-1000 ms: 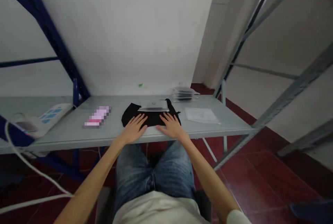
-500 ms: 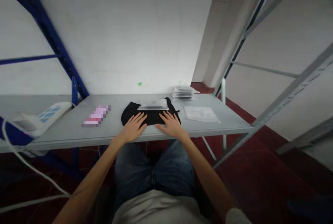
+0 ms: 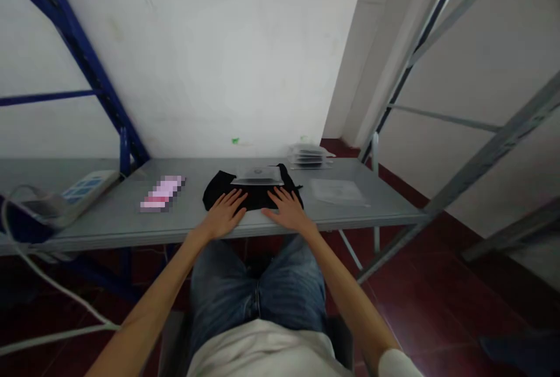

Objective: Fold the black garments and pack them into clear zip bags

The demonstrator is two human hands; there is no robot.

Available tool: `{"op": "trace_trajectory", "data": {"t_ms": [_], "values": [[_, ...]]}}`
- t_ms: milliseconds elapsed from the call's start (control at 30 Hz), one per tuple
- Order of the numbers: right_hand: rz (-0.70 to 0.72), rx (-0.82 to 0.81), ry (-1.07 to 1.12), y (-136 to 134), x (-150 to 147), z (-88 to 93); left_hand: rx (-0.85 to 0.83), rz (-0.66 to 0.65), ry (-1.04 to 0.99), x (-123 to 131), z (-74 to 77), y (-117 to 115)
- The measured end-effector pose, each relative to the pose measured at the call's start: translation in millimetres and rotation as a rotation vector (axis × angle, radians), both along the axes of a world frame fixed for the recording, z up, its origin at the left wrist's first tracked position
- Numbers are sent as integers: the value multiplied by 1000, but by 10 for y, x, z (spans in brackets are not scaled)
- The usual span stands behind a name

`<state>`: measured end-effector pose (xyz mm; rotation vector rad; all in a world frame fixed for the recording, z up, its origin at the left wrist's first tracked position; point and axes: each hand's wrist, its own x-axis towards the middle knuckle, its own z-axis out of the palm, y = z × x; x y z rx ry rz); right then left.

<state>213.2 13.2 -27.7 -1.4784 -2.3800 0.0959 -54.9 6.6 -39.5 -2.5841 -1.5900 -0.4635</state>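
A black cloth item [image 3: 258, 197] lies on the grey tabletop in front of me; its exact kind I cannot make out. My left hand [image 3: 224, 213] rests flat on its near left part, fingers spread. On the near right part lies my right hand [image 3: 286, 209], also flat with the fingers apart. Neither hand grips anything. Just beyond my fingertips, a clear plastic packet [image 3: 258, 175] with something pale or grey inside sits on top of the black cloth.
Right of the cloth lies a flat translucent bag [image 3: 336, 191]. A stack of similar packets [image 3: 310, 157] stands at the back. To the left are a blurred-out pink object [image 3: 163, 194] and a white power strip [image 3: 90, 190] with a cable. Metal posts flank the table [image 3: 389, 205].
Both hands, the cloth and the packets stay in place. Only the lighting has shifted slightly, with the floor at right now brighter.
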Motion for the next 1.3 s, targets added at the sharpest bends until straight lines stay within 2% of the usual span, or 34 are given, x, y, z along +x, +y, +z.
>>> {"op": "trace_trajectory", "data": {"t_ms": [1300], "values": [[8,16,41,9,1,-21,-13,-1,-24,14,47,-30]]}}
